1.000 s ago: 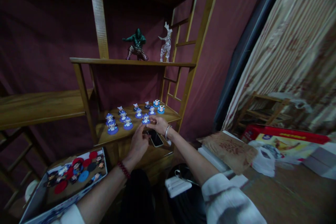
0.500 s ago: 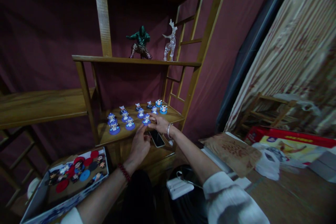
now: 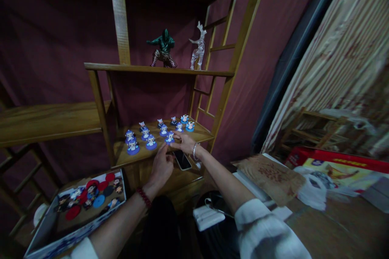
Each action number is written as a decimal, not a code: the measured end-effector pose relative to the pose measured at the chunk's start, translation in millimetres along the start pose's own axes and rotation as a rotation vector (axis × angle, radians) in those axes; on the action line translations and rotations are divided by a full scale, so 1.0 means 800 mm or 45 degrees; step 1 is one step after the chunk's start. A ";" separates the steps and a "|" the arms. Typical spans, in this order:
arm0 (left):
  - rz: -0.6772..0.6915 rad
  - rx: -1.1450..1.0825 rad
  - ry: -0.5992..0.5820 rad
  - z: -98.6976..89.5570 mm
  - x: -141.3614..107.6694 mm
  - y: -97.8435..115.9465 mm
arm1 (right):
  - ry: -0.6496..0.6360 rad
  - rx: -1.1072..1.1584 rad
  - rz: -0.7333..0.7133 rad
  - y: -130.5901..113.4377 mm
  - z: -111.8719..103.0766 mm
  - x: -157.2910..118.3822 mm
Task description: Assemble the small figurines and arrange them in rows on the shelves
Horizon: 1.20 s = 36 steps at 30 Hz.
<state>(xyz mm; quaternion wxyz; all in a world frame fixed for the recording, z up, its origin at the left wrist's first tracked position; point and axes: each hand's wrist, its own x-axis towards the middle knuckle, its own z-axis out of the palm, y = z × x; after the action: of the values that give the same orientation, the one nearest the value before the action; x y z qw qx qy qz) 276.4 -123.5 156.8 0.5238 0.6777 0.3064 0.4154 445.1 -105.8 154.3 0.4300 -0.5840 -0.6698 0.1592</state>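
Head view: right hand (image 3: 184,145) and left hand (image 3: 161,166), fingers half-curled, slightly parted, sit beside a purple figurine (image 3: 169,136) near the phone (image 3: 183,162); whether either grips it is unclear.

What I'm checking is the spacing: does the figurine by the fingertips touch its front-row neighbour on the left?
Apart. The head view shows a strip of shelf between the figurine and its left neighbour.

No readable text, yellow lettering (image 3: 351,163) on red-and-yellow box (image 3: 342,173) too blurred
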 end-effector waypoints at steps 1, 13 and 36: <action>0.033 0.070 -0.017 0.000 0.000 0.000 | 0.010 -0.010 0.013 0.000 0.000 0.000; 0.148 0.350 0.039 -0.002 0.002 -0.010 | 0.047 0.023 0.081 -0.021 0.000 -0.004; 0.227 0.328 0.076 -0.023 -0.026 -0.016 | 0.637 0.105 0.184 -0.030 0.024 -0.043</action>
<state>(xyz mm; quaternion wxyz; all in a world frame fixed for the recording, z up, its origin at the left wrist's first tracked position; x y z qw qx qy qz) 250.8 -129.3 141.1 0.3842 0.7510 0.3111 0.4377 413.4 -138.2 146.6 0.5932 -0.6336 -0.4921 0.0673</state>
